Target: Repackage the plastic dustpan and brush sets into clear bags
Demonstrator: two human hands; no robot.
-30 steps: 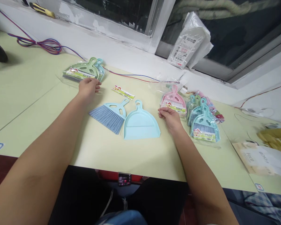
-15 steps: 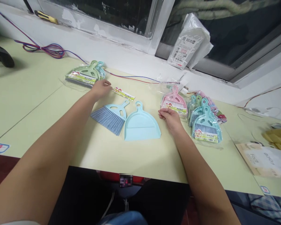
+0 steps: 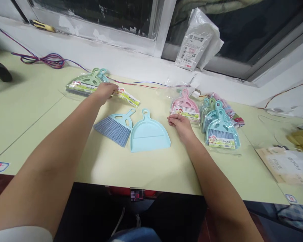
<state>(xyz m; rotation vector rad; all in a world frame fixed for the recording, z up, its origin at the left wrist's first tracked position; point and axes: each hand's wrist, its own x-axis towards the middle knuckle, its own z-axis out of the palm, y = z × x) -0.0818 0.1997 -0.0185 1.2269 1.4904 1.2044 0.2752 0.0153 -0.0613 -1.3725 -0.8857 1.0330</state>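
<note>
My left hand (image 3: 105,92) pinches the left end of a printed paper label (image 3: 128,97), which slants above the table. In front of it lies a light-blue hand brush (image 3: 115,128) with grey-blue bristles. Beside the brush, a light-blue dustpan (image 3: 149,134) lies with its handle pointing away from me. My right hand (image 3: 181,126) hovers or rests right of the dustpan, fingers closed together, and I see nothing in them. Just beyond its fingertips is a bagged pink brush-and-dustpan set (image 3: 185,103). Behind my left hand lies a bagged green set (image 3: 84,80), partly covered by the hand.
Several bagged blue and green sets (image 3: 221,129) lie at the right beside a patterned cloth (image 3: 229,111). A coiled cable (image 3: 46,60) runs along the wall. On the sill are a screwdriver (image 3: 42,25) and a plastic-wrapped package (image 3: 195,43). A paper bag (image 3: 280,166) lies far right.
My left hand has closed on the label's end and tipped it up slightly. My right hand keeps its place by the pink set. The whole view has shifted a little.
</note>
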